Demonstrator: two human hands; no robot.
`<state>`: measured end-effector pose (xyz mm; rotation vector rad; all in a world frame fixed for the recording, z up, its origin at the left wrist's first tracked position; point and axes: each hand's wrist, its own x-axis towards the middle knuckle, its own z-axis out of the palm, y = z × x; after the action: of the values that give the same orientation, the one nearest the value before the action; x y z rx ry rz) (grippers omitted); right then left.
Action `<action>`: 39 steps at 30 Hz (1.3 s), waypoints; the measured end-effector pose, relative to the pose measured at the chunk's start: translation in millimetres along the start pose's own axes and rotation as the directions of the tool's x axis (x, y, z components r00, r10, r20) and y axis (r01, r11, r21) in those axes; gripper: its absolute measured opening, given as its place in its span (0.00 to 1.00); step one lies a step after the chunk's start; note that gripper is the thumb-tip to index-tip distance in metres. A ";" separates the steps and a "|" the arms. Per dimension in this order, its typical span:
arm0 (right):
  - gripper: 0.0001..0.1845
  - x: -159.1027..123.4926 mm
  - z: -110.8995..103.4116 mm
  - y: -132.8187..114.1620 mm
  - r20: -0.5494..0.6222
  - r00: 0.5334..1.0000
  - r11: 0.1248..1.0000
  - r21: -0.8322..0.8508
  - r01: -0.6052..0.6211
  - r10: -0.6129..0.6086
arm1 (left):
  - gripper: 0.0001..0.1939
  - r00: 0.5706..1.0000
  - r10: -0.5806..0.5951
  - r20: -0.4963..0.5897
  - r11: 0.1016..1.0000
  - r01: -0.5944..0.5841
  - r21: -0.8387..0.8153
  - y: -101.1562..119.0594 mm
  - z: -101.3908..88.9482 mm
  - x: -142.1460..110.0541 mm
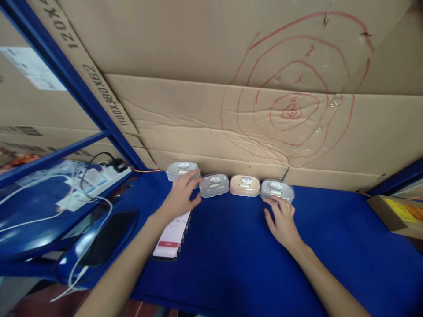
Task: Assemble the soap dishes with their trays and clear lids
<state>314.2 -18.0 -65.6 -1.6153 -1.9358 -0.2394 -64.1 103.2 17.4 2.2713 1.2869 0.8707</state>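
Your left hand [180, 193] is loose, fingers fanned out and thumb apart. At its 12 o'clock is the first gray box [175, 169], partly under your fingers; I can't tell if they touch it. Your right hand [283, 220] is loose too, fingers bent and thumb apart, with its tips at the near edge of the last gray box [276, 189], which is at its 12 o'clock. I can't tell how hard they press, if at all.

Between your hands sit two more: the second gray box [214, 186], near 3 o'clock from your left hand, and the peach box [244, 185], at 10 o'clock from your right. All four make a row.

A lit phone [168, 246] lies at 7 o'clock from your left hand, on the blue table [228, 251]. A white power strip [89, 189] is farther off at 9 o'clock. A carton [385, 213] sits at 3 o'clock from your right hand. Straight up at 12 is a big cardboard sheet [185, 105] with red rings [291, 112].
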 end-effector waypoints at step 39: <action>0.23 -5.1 1.4 -19.7 0.261 0.958 0.977 0.206 0.062 -0.116 | 0.16 0.955 0.139 0.263 0.963 -0.192 0.187 33.6 55.4 -13.3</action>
<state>295.6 -26.3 -64.9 -1.4941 -2.1647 0.1439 -10.6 73.3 -7.3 2.5884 1.1338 0.4974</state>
